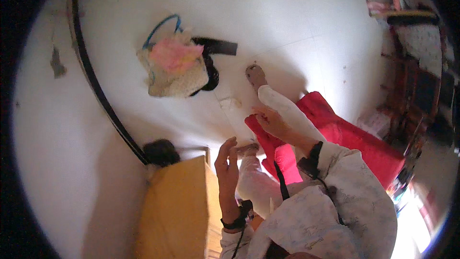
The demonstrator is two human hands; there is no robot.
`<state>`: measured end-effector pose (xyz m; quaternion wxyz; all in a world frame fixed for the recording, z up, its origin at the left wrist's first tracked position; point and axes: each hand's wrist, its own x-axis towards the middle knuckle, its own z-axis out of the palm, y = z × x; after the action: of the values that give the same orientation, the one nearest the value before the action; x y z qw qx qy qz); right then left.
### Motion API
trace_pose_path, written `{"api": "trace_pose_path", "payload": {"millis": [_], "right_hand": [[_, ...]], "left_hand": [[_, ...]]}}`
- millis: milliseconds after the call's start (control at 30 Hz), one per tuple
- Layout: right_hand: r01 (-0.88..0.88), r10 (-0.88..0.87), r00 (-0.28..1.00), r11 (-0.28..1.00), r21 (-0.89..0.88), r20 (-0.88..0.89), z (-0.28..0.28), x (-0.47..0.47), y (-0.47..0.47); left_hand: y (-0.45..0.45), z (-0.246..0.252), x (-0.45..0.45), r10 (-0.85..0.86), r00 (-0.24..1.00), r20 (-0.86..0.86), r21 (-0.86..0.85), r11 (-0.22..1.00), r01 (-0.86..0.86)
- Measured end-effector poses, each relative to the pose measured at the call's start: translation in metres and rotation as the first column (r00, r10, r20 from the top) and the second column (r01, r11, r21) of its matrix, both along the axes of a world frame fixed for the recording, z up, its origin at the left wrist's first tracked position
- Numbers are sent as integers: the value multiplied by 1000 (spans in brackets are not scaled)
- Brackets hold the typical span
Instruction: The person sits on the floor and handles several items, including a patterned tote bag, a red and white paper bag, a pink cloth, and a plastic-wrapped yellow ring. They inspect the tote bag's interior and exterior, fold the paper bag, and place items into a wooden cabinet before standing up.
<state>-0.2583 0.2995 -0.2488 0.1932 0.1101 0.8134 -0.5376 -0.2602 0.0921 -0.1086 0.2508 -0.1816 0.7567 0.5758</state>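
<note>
My right hand (273,124) is curled at the top end of a narrow red cloth (267,136) and appears to grip it. The cloth runs down between my legs, where it is brightly lit. My left hand (227,165) is raised to the left of it, fingers up and slightly apart, with nothing in it. Both wrists wear black straps. A larger red cloth or cover (348,133) lies behind my right leg; whether the two red pieces join is hidden. My feet, in brown footwear (256,73), rest on the pale floor.
Ahead on the floor stands a beige woven bag (176,82) with a blue handle (158,28) and pink cloth (176,55) on top. Black items (219,46) lie beside it. A wooden cabinet (172,208) and dark bundle (161,152) are at left, cluttered shelves (413,75) at right.
</note>
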Motion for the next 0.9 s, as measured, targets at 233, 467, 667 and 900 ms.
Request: {"api": "trace_pose_path", "payload": {"millis": [233,467,667,900], "right_hand": [[359,-367,930,919,165,20,99,-28,177],[364,-475,869,420,831,-141,230,47,369],[-3,-744,668,28,1000,23,357,201,398],[189,-846,502,311,931,180,392,229,414]], "left_hand": [[76,124,-97,-129,992,1,49,990,129],[188,209,-193,-457,862,-221,5,883,469],[254,234,-175,-664,722,-193,132,712,690],[363,257,-147,-907,355,-228,103,340,935]]}}
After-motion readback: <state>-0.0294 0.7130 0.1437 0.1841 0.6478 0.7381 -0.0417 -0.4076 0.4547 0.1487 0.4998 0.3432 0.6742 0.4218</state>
